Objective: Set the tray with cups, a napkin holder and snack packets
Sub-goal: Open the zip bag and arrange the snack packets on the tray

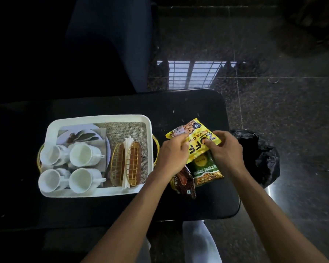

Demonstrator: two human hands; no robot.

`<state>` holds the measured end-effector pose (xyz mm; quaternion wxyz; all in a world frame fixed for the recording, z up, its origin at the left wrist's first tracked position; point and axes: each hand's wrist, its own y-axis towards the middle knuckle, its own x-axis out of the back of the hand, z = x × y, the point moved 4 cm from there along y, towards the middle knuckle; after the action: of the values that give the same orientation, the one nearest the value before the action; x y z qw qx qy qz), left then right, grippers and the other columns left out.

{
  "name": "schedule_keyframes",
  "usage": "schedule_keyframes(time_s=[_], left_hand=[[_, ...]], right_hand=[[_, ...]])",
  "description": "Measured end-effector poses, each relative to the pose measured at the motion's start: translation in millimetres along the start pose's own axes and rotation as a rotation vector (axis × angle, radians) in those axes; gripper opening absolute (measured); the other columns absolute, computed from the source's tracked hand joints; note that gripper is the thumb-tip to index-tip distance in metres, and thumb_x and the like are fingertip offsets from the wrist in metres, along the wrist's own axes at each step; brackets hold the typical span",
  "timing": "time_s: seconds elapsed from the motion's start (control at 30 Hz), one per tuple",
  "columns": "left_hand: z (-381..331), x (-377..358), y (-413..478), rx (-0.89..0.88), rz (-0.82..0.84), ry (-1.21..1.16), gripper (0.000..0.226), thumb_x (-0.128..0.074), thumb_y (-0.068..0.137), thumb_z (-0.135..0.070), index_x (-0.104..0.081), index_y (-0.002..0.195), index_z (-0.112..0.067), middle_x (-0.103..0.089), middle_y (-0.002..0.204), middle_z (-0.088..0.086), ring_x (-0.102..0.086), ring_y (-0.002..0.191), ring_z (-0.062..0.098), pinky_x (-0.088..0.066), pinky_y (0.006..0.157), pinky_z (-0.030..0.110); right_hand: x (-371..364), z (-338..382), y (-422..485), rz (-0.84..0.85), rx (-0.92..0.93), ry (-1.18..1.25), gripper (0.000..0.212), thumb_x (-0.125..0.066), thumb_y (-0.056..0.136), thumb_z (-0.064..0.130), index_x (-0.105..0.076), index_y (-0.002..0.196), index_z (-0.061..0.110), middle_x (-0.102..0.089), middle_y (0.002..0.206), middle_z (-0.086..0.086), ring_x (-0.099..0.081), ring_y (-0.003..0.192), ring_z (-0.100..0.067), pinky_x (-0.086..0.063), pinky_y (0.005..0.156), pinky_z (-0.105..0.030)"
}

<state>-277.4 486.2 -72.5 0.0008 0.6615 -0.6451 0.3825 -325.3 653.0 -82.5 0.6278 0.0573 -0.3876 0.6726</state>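
A white tray (pixel 51 126) with gold handles lies on the black table. Several white cups (pixel 80 154) stand in its left half on a leaf-patterned napkin. A gold wire napkin holder (pixel 133 162) with white napkins sits on burlap in its right half. Right of the tray, my left hand (pixel 171 154) and my right hand (pixel 226 150) both grip a yellow snack packet (pixel 196 133). Under it lie a green packet (pixel 205 169) and a dark brown packet (pixel 184 183), partly covered by my hands.
A crumpled black plastic bag (pixel 262 158) sits off the table's right edge. The black table (pixel 179 105) ends just right of the packets. Dark polished floor lies beyond, with a dark chair (pixel 110 44) behind the table.
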Motion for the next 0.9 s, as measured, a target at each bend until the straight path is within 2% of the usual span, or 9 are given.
schedule_keyframes(time_s=[0.1,0.27,0.4,0.47,0.53,0.6,0.67,0.77,0.9], left_hand=[[-1,8,2,-0.003,-0.053,-0.001,0.038,-0.054,0.102,-0.027,-0.061,0.139,-0.025,-0.064,0.141,0.0,-0.061,0.127,0.017,-0.049,0.108,0.036],[-4,37,9,-0.034,-0.164,0.144,0.034,-0.06,0.099,-0.029,-0.062,0.133,-0.028,-0.07,0.126,-0.005,-0.066,0.115,0.015,-0.055,0.096,0.036],[-13,77,20,-0.221,-0.269,0.278,0.062,-0.071,0.092,-0.027,-0.047,0.149,-0.03,-0.05,0.148,-0.005,-0.05,0.133,0.015,-0.04,0.104,0.025],[-18,96,25,-0.304,-0.194,0.335,0.076,-0.077,0.087,-0.03,-0.04,0.153,-0.032,-0.036,0.16,-0.004,-0.037,0.146,0.017,-0.032,0.11,0.028],[-21,113,28,-0.385,-0.126,0.338,0.077,-0.082,0.083,-0.029,-0.046,0.15,-0.029,-0.038,0.16,-0.002,-0.036,0.146,0.014,-0.031,0.115,0.027],[-22,131,27,-0.467,-0.114,0.255,0.064,-0.085,0.08,-0.023,-0.059,0.139,-0.019,-0.06,0.141,0.0,-0.054,0.126,0.003,-0.046,0.107,0.025],[-19,149,23,-0.508,-0.151,0.187,0.047,-0.086,0.08,-0.018,-0.069,0.124,-0.015,-0.071,0.11,-0.007,-0.06,0.094,-0.01,-0.049,0.083,0.013],[-2,185,16,-0.494,-0.232,0.09,0.033,-0.085,0.08,-0.023,-0.072,0.11,-0.016,-0.071,0.09,-0.016,-0.063,0.082,-0.015,-0.045,0.071,0.006],[39,244,5,-0.412,-0.341,-0.113,0.034,-0.078,0.082,-0.041,-0.07,0.11,-0.024,-0.079,0.098,-0.008,-0.075,0.092,0.006,-0.062,0.08,0.034]], right_hand=[[-3,18,5,-0.023,0.057,0.051,0.035,-0.076,0.084,0.028,-0.065,0.117,0.022,-0.067,0.096,0.007,-0.063,0.083,-0.008,-0.054,0.071,-0.028],[-8,63,17,0.06,0.221,0.134,0.028,-0.074,0.086,0.012,-0.068,0.111,0.023,-0.072,0.095,0.007,-0.071,0.086,-0.006,-0.062,0.076,-0.035],[-5,109,14,0.142,0.549,-0.024,0.031,-0.072,0.087,0.007,-0.066,0.115,0.019,-0.069,0.096,0.011,-0.066,0.086,-0.001,-0.059,0.076,-0.02],[-4,130,7,0.193,0.708,-0.099,0.034,-0.07,0.088,0.006,-0.064,0.119,0.016,-0.067,0.101,0.009,-0.065,0.089,-0.004,-0.058,0.077,-0.017],[-3,150,-1,0.225,0.796,-0.101,0.035,-0.07,0.088,0.005,-0.062,0.12,0.015,-0.065,0.102,0.011,-0.064,0.091,-0.003,-0.057,0.078,-0.017],[-5,172,-8,0.233,0.852,-0.085,0.035,-0.071,0.087,0.004,-0.063,0.12,0.014,-0.065,0.099,0.011,-0.063,0.09,-0.001,-0.055,0.077,-0.015],[-10,193,-18,0.231,0.899,-0.085,0.036,-0.071,0.087,0.005,-0.063,0.12,0.015,-0.065,0.096,0.011,-0.062,0.091,-0.002,-0.052,0.078,-0.014],[-24,222,-32,0.191,0.925,-0.045,0.038,-0.073,0.087,0.017,-0.062,0.123,0.016,-0.066,0.101,0.011,-0.064,0.094,-0.001,-0.054,0.08,-0.017],[-45,235,-40,-0.017,0.744,0.128,0.062,-0.072,0.078,0.053,-0.057,0.129,0.02,-0.063,0.125,0.008,-0.06,0.114,-0.004,-0.053,0.091,-0.021]])
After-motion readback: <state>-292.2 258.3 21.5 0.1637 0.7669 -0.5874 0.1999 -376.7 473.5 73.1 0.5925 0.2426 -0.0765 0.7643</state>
